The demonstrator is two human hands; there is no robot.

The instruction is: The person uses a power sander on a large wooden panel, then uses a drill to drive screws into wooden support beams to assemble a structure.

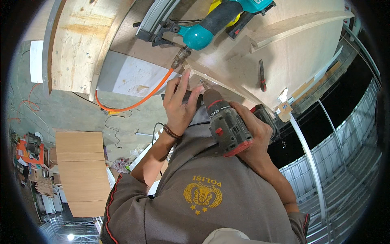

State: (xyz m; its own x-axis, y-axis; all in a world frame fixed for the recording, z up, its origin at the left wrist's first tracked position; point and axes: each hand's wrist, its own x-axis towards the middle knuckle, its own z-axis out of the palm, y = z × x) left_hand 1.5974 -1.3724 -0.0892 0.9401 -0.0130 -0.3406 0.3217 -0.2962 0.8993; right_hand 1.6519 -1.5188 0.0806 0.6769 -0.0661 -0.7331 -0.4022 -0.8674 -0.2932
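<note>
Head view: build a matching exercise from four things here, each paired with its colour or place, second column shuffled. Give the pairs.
Column one:
1. cordless drill
2. air hose
3. nail gun
4. beaded bracelet

Column two:
A. orange, running down from the nail gun's handle
B. on the left wrist
C. teal and black, lying on the plywood
D. dark grey with red trim, gripped in the right hand

Pairs: 1-D, 2-A, 3-C, 4-B. The left hand presses flat beside the drill's tip.
</note>
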